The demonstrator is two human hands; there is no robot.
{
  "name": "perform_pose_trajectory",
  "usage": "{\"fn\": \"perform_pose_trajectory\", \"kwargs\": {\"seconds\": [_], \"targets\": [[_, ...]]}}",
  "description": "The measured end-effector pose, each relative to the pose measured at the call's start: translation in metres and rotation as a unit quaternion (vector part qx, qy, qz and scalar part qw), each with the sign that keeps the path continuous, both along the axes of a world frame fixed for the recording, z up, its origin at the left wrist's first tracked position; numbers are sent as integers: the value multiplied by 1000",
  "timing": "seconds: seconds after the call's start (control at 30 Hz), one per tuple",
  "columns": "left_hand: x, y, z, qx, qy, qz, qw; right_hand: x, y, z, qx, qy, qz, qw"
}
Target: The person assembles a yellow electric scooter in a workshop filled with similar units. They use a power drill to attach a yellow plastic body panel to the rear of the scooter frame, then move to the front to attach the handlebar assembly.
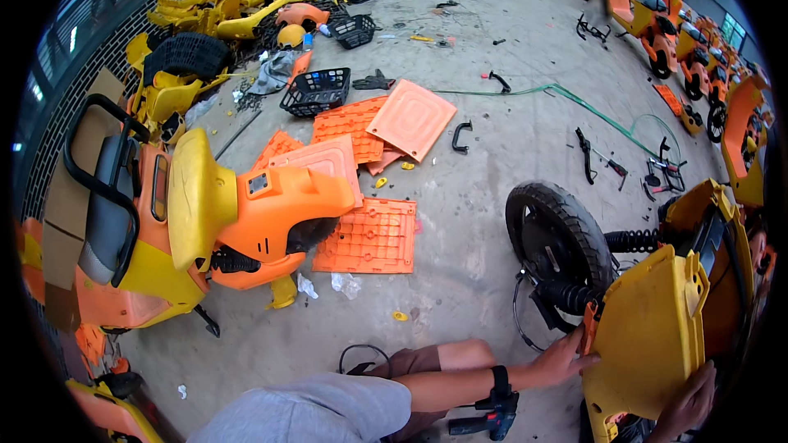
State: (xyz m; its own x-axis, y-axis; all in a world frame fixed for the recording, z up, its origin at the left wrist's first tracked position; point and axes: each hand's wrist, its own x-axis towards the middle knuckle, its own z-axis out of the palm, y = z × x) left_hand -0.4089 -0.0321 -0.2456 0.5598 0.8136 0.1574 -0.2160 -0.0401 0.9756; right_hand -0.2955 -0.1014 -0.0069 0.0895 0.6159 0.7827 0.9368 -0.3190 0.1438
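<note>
At the lower right, a yellow body panel stands at the rear of a partly stripped scooter. My left hand is closed on the panel's left edge, thumb on its face, close to a small orange part. Around the lower right edge curls my right hand, its fingertips partly hidden. Beyond the panel are a black wheel and a coil spring. A black cordless drill is below my left wrist, which wears a black band.
An orange and yellow scooter stands at the left. Orange panels lie stacked on the floor beside black crates. Yellow parts are heaped along the brick wall. Loose black parts and a green strap lie farther off.
</note>
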Motion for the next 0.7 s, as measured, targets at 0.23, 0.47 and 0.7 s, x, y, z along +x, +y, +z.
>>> {"fn": "perform_pose_trajectory", "kwargs": {"seconds": [0.23, 0.47, 0.7], "targets": [[12, -6, 5, -25, -48, -6, 999, 9, -18, 2, -22, 26, -24, 999], [-9, 16, 27, -137, -21, -158, 978, 24, -34, -9, -90, 96, -87, 987], [-2, 42, 0, -103, 56, -189, 975, 10, -35, 4, -110, 171, -93, 975]]}}
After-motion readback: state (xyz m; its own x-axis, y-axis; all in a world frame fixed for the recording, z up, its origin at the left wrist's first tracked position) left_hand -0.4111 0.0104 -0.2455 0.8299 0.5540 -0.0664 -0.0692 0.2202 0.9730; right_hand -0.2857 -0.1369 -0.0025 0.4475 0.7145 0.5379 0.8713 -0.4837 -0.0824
